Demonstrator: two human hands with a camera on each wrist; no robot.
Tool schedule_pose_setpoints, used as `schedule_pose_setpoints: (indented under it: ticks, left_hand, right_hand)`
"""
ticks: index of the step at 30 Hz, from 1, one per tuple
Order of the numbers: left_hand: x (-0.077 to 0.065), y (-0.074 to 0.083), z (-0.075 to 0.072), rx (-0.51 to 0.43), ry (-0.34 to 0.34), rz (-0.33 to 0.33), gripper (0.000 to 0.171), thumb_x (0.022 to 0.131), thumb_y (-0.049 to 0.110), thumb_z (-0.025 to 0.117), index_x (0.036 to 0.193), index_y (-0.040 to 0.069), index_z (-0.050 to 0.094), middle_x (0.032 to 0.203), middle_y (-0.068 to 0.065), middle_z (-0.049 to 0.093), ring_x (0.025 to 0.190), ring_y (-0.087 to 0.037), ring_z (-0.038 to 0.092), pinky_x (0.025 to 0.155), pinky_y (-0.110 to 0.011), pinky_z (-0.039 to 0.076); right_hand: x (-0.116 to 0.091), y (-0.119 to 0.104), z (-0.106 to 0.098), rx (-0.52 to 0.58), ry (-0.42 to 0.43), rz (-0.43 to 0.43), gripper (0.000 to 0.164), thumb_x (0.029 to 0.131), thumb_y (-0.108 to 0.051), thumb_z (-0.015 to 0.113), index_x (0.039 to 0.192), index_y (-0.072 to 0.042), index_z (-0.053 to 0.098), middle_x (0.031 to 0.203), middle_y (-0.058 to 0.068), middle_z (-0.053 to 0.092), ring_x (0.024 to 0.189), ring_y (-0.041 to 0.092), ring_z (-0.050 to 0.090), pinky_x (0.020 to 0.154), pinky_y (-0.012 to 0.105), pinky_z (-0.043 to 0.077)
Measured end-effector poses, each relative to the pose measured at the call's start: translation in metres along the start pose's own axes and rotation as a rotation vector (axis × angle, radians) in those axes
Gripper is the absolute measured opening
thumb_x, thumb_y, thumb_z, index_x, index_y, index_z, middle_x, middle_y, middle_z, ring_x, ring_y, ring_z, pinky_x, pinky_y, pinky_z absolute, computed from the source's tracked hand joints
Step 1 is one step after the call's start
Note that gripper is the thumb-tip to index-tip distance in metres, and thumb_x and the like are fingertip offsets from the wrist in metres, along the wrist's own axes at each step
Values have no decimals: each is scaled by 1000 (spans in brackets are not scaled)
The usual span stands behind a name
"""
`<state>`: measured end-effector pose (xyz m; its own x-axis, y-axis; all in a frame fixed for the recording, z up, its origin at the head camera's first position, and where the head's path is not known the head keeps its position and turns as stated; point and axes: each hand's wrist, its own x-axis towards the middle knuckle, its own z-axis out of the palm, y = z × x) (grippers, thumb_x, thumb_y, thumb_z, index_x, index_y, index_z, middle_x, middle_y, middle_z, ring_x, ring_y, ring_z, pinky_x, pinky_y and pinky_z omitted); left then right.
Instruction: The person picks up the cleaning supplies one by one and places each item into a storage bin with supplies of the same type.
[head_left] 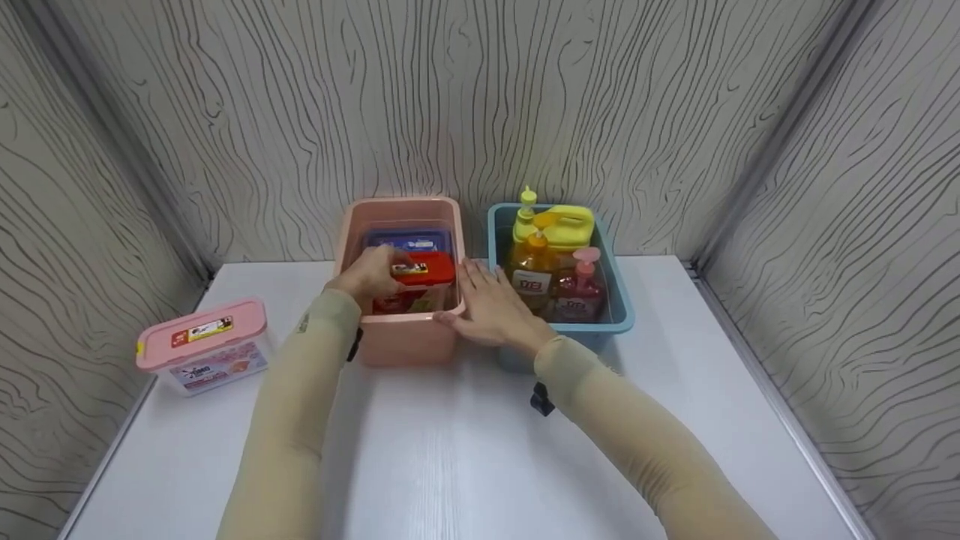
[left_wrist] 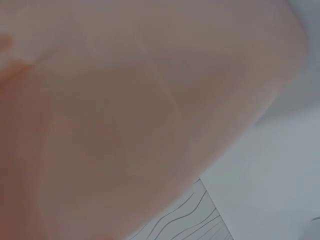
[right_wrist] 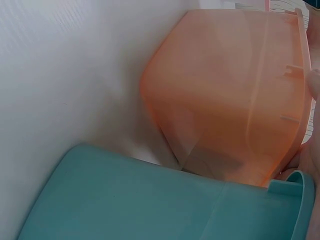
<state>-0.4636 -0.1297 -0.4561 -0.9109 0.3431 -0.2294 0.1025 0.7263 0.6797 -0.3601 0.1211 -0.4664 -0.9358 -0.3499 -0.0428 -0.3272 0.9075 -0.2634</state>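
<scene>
In the head view my left hand (head_left: pixel 367 274) reaches into the pink bin (head_left: pixel 409 343) and grips a plastic box with a red lid (head_left: pixel 436 270) by its left end. Behind that box, a dark blue box (head_left: pixel 420 238) lies in the same bin. My right hand (head_left: pixel 493 307) rests against the bin's right rim, fingers straight, its thumb at the near corner. Skin fills most of the left wrist view, so the grip is hidden there. The right wrist view shows the pink bin's outer wall (right_wrist: pixel 215 85) and the fingers at its rim.
Just right of the pink bin stands a blue-green bin (head_left: pixel 621 307) holding pump bottles (head_left: pixel 577 296) and a yellow jug (head_left: pixel 574 225). A pink-lidded box (head_left: pixel 206 341) sits on the white table (head_left: pixel 435 450) at left. Wood-patterned panels (head_left: pixel 450 97) enclose the back and sides.
</scene>
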Motion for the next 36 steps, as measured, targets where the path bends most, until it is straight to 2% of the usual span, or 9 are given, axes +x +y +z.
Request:
schedule_pose_setpoints:
  ticks: [5, 11, 16, 19, 21, 26, 32, 36]
  left_hand:
    - [1, -3, 1, -23, -12, -3, 61, 98, -9, 73, 155, 9, 64, 160, -18, 62, 141, -36, 59, 123, -58, 56]
    - [0, -5, 3, 20, -15, -1, 64, 95, -9, 76, 155, 11, 65, 161, -17, 61, 143, -37, 56, 125, -58, 55]
    - [1, -5, 5, -15, -38, -21, 69, 95, -15, 73, 157, 14, 62, 162, -16, 60, 140, -36, 57, 118, -54, 61]
    - [0, -3, 5, 6, -43, -13, 70, 95, -16, 72, 158, 14, 62, 162, -17, 60, 139, -36, 58, 117, -54, 61]
    - [-1, -2, 4, 41, -33, -16, 70, 96, -17, 70, 158, 15, 62, 162, -16, 60, 140, -35, 57, 122, -54, 58]
    - [-11, 9, 1, 87, -36, -29, 73, 98, -17, 65, 162, 16, 59, 164, -15, 60, 141, -34, 57, 129, -56, 51]
    - [-31, 30, -5, 26, -51, -76, 79, 96, -22, 61, 166, 13, 55, 170, -17, 55, 149, -37, 54, 135, -59, 42]
    - [-18, 19, 0, 17, -36, -67, 81, 95, -22, 59, 168, 12, 53, 171, -16, 55, 148, -36, 54, 132, -59, 47]
  right_hand:
    - [-1, 0, 0, -8, 1, -3, 114, 103, -87, 41, 182, -10, 9, 192, 9, 4, 180, 36, 6, 146, 60, 2]
    - [-1, 0, 0, -9, 2, 6, 114, 103, -86, 42, 182, -12, 9, 193, 7, 5, 180, 35, 7, 146, 59, 2]
    - [0, 0, 0, -25, -4, -3, 113, 104, -87, 40, 182, -10, 10, 192, 9, 5, 181, 35, 6, 146, 59, 2]
    - [0, 0, -1, -35, -4, -9, 114, 104, -87, 38, 181, -9, 11, 192, 11, 6, 180, 36, 6, 147, 59, 1]
    - [0, -1, -1, -33, -4, -8, 114, 104, -88, 38, 181, -9, 11, 192, 12, 6, 180, 36, 7, 147, 59, 2]
    - [1, 0, 0, -29, -3, -8, 114, 103, -89, 38, 181, -10, 11, 192, 11, 6, 180, 36, 7, 147, 60, 2]
    - [0, 0, 0, -20, -3, -3, 116, 102, -90, 38, 182, -10, 9, 192, 11, 5, 180, 37, 8, 146, 60, 3]
    - [-1, -1, 0, -2, -4, 8, 118, 101, -90, 39, 182, -12, 6, 193, 9, 4, 180, 36, 8, 146, 60, 3]
